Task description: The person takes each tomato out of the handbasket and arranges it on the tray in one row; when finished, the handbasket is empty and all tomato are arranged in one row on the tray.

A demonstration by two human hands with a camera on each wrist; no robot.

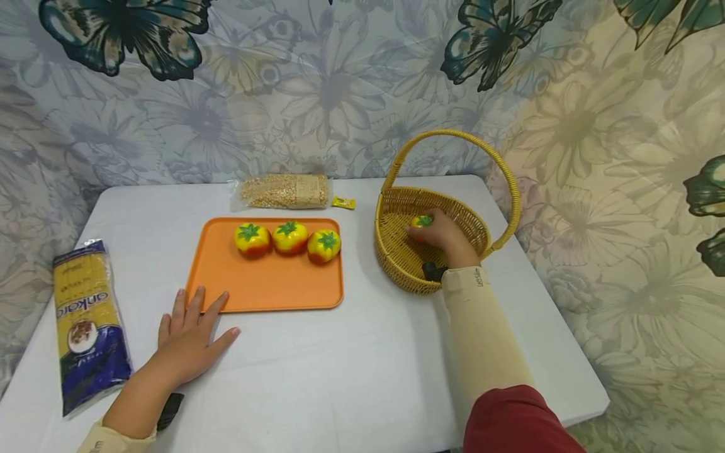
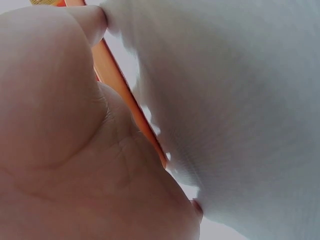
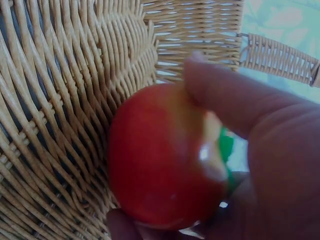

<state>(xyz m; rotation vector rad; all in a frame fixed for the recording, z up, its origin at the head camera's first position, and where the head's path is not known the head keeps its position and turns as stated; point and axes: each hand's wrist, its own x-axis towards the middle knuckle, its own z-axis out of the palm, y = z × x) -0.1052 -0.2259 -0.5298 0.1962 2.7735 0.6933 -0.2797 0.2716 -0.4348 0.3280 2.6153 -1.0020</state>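
Inside the yellow wicker basket point(image 1: 391, 261), my right hand point(image 1: 444, 236) grips a red-and-yellow toy tomato point(image 1: 421, 221) with a green leafy top. The right wrist view shows thumb and fingers around that tomato point(image 3: 165, 155), close to the woven wall. My left hand point(image 1: 189, 343) lies with fingers spread on the white table, its fingertips at the front left edge of the orange tray point(image 1: 266, 289). Three similar toy tomatoes, left point(image 1: 252, 240), middle point(image 1: 290, 237) and right point(image 1: 324, 246), sit in a row along the tray's back half.
A clear bag of yellow grains point(image 1: 286, 191) and a small yellow packet point(image 1: 343, 202) lie behind the tray. To the left is a yellow-and-blue pasta bag point(image 1: 90, 327). The basket's tall handle point(image 1: 512, 195) arches over its right side. A patterned wall stands behind the table point(image 1: 362, 377).
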